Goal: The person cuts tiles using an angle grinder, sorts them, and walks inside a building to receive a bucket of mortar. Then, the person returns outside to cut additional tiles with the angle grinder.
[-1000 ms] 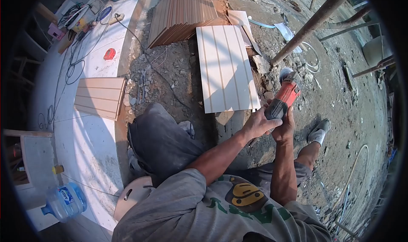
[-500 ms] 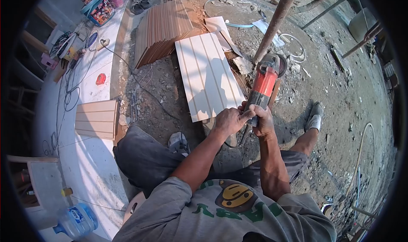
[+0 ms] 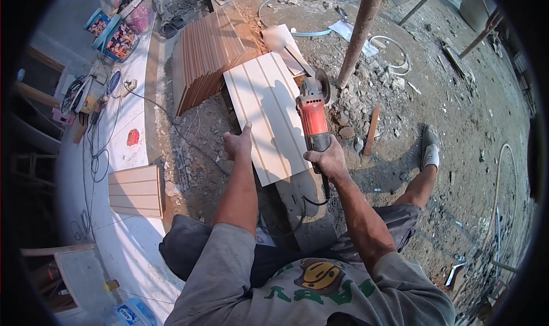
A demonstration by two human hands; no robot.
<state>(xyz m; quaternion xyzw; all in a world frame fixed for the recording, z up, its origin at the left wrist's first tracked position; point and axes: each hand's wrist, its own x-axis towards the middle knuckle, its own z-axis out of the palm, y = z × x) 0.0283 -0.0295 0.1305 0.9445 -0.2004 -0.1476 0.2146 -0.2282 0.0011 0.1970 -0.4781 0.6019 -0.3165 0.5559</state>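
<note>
Here's the angle grinder (image 3: 314, 119), right at the striped board's (image 3: 267, 117) right edge, disc pointing away from me. My right hand (image 3: 331, 158) is clamped round its dark grip; my left hand (image 3: 238, 144), apart from it, spreads open at the board's left edge, contact hard to tell. Beyond the board's far left stands the panel stack (image 3: 206, 57); the pole (image 3: 361, 34) rises off its far right.

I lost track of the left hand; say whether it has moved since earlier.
Yes, the left hand went left, from the grinder, then by the right corner of the striped board, to its left edge.
</note>
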